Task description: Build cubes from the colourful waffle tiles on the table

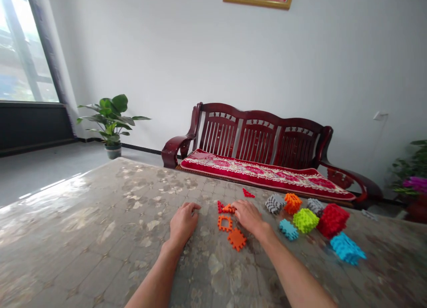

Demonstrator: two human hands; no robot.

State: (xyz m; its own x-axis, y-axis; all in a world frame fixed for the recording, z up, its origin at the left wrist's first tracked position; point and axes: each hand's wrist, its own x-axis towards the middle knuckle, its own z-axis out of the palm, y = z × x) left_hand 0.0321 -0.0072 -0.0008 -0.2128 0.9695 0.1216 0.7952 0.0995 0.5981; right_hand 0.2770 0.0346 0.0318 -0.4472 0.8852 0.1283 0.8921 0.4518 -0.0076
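Note:
My left hand rests on the table with its fingers loosely bent, the thumb apart from them, and nothing visible in it. My right hand has its fingertips at a small orange interlocking piece, gripping its right end; part of the piece is covered. A red triangular piece lies against its left side. Nearer to me are an orange square frame piece and a solid orange toothed square. Another red triangular piece lies beyond my right hand.
Right of my right hand stand interlocked clusters: grey, orange, lime green, red and blue, with a blue stack. The patterned table reaches toward a wooden bench. A potted plant stands far left.

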